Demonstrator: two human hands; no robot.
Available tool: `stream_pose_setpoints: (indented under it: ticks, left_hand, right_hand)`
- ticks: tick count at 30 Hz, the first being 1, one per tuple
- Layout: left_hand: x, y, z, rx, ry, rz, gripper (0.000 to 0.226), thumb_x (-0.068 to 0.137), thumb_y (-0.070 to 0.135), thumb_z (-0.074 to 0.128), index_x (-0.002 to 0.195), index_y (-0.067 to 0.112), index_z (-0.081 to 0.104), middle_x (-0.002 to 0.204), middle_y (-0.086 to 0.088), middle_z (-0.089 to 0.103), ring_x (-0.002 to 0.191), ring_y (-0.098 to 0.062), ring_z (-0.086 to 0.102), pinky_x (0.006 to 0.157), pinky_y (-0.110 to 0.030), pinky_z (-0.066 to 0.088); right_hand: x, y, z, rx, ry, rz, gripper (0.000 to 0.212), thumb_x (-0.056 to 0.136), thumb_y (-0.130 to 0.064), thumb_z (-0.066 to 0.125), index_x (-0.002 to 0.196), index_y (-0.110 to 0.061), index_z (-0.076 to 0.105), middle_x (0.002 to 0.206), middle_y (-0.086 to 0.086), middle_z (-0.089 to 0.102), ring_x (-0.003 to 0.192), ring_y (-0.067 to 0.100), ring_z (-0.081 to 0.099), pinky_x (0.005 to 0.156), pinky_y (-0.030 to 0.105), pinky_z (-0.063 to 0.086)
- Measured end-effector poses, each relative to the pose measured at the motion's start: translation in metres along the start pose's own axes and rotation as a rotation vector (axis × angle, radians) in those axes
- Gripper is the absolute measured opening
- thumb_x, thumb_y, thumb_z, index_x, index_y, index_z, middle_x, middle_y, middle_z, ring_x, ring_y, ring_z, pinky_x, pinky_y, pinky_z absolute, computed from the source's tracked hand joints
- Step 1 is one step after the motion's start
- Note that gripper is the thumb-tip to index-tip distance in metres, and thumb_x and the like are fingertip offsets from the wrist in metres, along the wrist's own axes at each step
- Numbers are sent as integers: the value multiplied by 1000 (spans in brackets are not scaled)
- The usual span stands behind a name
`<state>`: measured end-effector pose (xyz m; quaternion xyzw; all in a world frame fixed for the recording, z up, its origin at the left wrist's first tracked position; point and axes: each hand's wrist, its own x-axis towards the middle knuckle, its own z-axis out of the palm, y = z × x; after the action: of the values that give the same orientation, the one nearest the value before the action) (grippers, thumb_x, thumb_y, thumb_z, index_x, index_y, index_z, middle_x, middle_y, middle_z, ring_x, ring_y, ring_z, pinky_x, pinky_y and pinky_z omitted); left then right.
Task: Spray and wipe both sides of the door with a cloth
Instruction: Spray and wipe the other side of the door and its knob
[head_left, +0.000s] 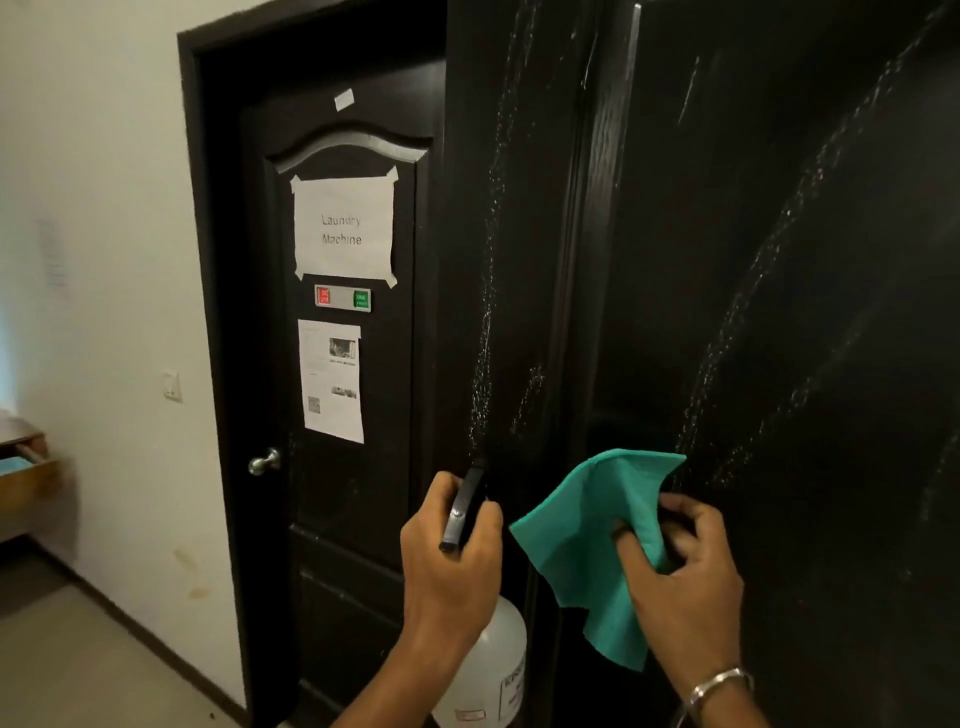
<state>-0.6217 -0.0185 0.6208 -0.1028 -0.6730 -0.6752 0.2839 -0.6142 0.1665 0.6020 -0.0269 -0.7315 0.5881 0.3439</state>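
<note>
**Spray streaks on dark door, bottle in left hand, cloth in right**

Dark door (753, 260) fills the right half of the view, close to the camera, with whitish spray streaks and droplets running down its panels. Left hand (449, 561) grips the neck of a translucent spray bottle (493, 670), fingers curled round the black trigger head (464, 512), nozzle aimed up at the door edge. Bottle body hangs below the hand, label partly visible, text too blurred to read. Right hand (680, 566) pinches a teal cloth (587, 540) between thumb and curled fingers; cloth hangs loose just in front of the door, whether it touches the surface cannot be told. Silver bracelet (719, 683) on the right wrist.

Behind, at left: a 2nd dark door (353, 519), closed, with a round metal knob (265, 461), a taped paper sign (343, 228) reading "Laundry Machine", a red-and-green slider plate (343, 298) and 1 printed notice (331, 382). Light switch (172, 385) on the white wall.
</note>
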Motion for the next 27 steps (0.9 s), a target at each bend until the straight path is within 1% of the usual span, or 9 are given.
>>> stream_pose_setpoints:
  ticks: [2, 6, 10, 12, 15, 18, 22, 24, 27]
  left_hand:
    - [9, 16, -1, 1, 5, 30, 14, 96, 2, 59, 82, 2, 58, 67, -21, 53, 56, -24, 47, 54, -42, 45]
    - [28, 48, -3, -14, -9, 46, 12, 96, 5, 58, 86, 0, 60, 70, -23, 54, 60, -25, 51, 62, -56, 55]
    - [46, 80, -4, -7, -19, 117, 12, 97, 8, 59, 89, 0, 58, 70, -21, 55, 59, -22, 50, 58, -39, 47]
    - [58, 94, -4, 11, -31, 127, 13, 97, 12, 59, 90, 2, 60, 69, -19, 57, 61, -23, 52, 58, -39, 48]
    - [73, 113, -3, 32, 5, 156, 15, 96, 18, 59, 93, 4, 62, 72, -21, 60, 63, -23, 54, 55, -47, 52]
    - [83, 126, -2, 34, 22, 183, 14, 97, 19, 61, 94, 5, 62, 79, -25, 63, 62, -19, 55, 56, -39, 54]
    - [98, 139, -2, 38, 2, 174, 13, 97, 20, 60, 92, 8, 64, 81, -25, 64, 66, -23, 59, 69, -56, 60]
    - [104, 146, -2, 36, 24, 189, 13, 97, 21, 60, 93, 9, 64, 82, -24, 65, 68, -24, 61, 74, -59, 60]
    - [112, 157, -3, 35, 5, 207, 14, 95, 28, 61, 93, 15, 65, 85, -23, 68, 74, -33, 67, 77, -61, 62]
  right_hand:
    - [3, -3, 0, 5, -14, 9, 50, 83, -20, 84, 118, -36, 52, 86, -17, 71, 69, -1, 70, 51, 14, 49]
    - [8, -10, 2, 20, -49, 18, 40, 82, -17, 85, 109, -34, 61, 87, -17, 72, 83, -3, 65, 66, 16, 46]
    - [9, -18, 8, 17, -37, 11, 40, 80, -14, 87, 96, -37, 59, 87, -18, 66, 83, -3, 60, 66, 16, 42]
    - [10, -24, 9, 13, -12, 1, 38, 80, -18, 87, 94, -38, 58, 86, -17, 65, 81, 0, 60, 65, 18, 42]
    - [10, -32, 9, 8, 3, -17, 36, 81, -19, 86, 94, -36, 57, 80, -18, 62, 75, 0, 58, 61, 17, 40]
    - [8, -38, 10, -9, 32, -63, 37, 80, -17, 87, 94, -35, 58, 75, -16, 67, 72, -3, 61, 62, 13, 40]
    - [7, -45, 15, -25, 94, -126, 40, 75, -11, 90, 88, -35, 60, 62, -22, 67, 62, -8, 64, 54, 6, 43]
    - [8, -47, 18, -8, 115, -151, 38, 74, -9, 91, 88, -31, 64, 65, -28, 68, 67, -15, 63, 58, 0, 44]
    - [10, -48, 24, -1, 140, -204, 33, 72, -9, 91, 89, -27, 69, 68, -22, 72, 67, -9, 67, 58, 0, 46]
